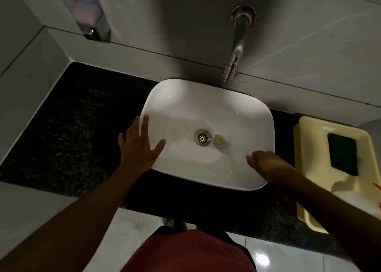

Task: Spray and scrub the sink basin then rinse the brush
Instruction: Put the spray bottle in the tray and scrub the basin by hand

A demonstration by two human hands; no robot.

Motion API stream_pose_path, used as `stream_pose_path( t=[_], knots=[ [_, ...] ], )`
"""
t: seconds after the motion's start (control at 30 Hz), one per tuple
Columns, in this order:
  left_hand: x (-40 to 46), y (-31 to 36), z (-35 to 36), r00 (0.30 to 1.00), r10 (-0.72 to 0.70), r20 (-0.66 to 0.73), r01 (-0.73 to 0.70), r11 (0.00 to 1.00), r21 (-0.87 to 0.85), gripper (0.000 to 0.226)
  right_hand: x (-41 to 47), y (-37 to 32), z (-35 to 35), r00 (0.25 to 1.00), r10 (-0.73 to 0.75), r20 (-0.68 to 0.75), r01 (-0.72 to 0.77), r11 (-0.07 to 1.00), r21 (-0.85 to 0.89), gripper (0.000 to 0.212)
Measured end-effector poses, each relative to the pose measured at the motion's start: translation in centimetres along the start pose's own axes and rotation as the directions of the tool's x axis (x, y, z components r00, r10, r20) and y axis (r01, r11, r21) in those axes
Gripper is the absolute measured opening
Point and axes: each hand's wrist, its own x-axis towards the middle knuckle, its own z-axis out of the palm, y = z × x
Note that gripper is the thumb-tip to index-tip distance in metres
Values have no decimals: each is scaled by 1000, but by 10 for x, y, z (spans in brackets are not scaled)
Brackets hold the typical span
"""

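The white sink basin (237,111) sits on a black stone counter, with its metal drain (202,137) in the middle. My left hand (138,146) lies flat and open on the basin's left rim, fingers spread. My right hand (266,162) is a closed fist inside the basin at its front right. A pale, motion-blurred tool that looks like a brush (220,141) reaches from that fist towards the drain; its yellowish end lies just right of the drain. The chrome wall tap (234,63) hangs over the basin's far edge, and no water shows.
A cream plastic tray (309,148) stands on the counter right of the basin, holding a dark green scrub pad (343,154) and a whitish item with red marks (350,191). A soap dispenser (90,16) is mounted on the wall at the far left. The counter's front edge is near my body.
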Motion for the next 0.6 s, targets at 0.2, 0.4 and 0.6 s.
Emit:
stream_pose_path(
  t=[0.2,0.4,0.6],
  knots=[
    [-1,1,-2,1000,-5,9,5,1000,17,89,39,-43,-2,999,-7,-39,11,995,100,30],
    [-2,1,-3,1000,-14,15,14,1000,-6,90,46,-93,1,1000,-6,21,3,995,98,37],
    [-3,1,0,1000,-7,-14,6,1000,-25,90,17,-135,14,971,-213,109,202,974,104,27]
  ],
)
